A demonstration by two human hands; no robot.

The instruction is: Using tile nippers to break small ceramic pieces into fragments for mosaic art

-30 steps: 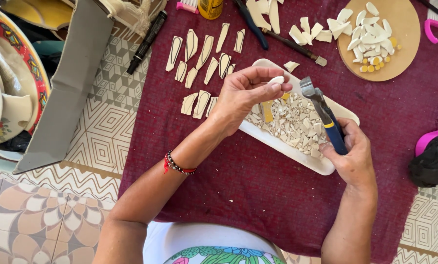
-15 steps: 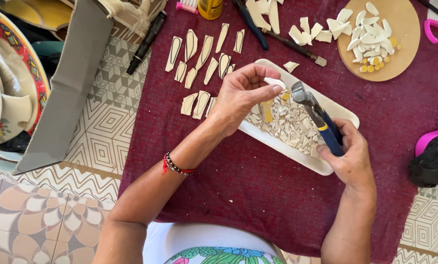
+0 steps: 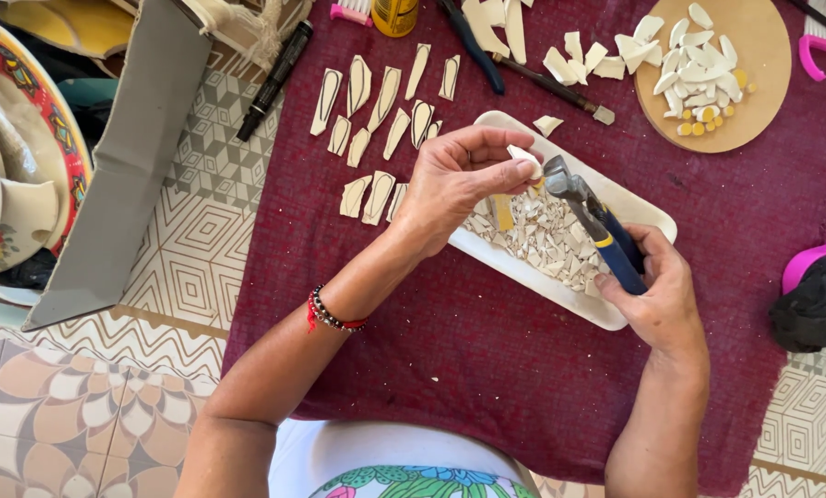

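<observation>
— Over the white tray (image 3: 648,210), what is she holding there?

— The left hand (image 3: 454,184) has its fingers (image 3: 498,175) pinched shut on a small white shard (image 3: 523,159), held just above the tray's near half. The right hand (image 3: 657,295) is wrapped around the blue handles of the nippers (image 3: 597,221), fingers closed on them, and the metal head of the tool sits right against the shard.

— Is the tool actually biting the piece?

— It looks like it is touching, but from here I cannot tell whether the jaws have closed on it; the thumb hides the edge.

— And what is in the tray?

— A heap of pale broken bits (image 3: 546,242), lying under both hands, with one yellowish piece among them.

— The rest of the surface?

— All of it rests on a dark red cloth (image 3: 450,360). Beyond the left hand, rows of long cream slivers with dark outlines (image 3: 380,111) are laid out side by side. At the far right there is a round wooden board (image 3: 754,88) carrying white chips and a few small yellow ones. A black marker (image 3: 274,78) lies off the cloth's left edge on the patterned tiles, next to a cardboard flap (image 3: 122,175). There is a beaded bracelet (image 3: 332,318) on the left wrist.
</observation>
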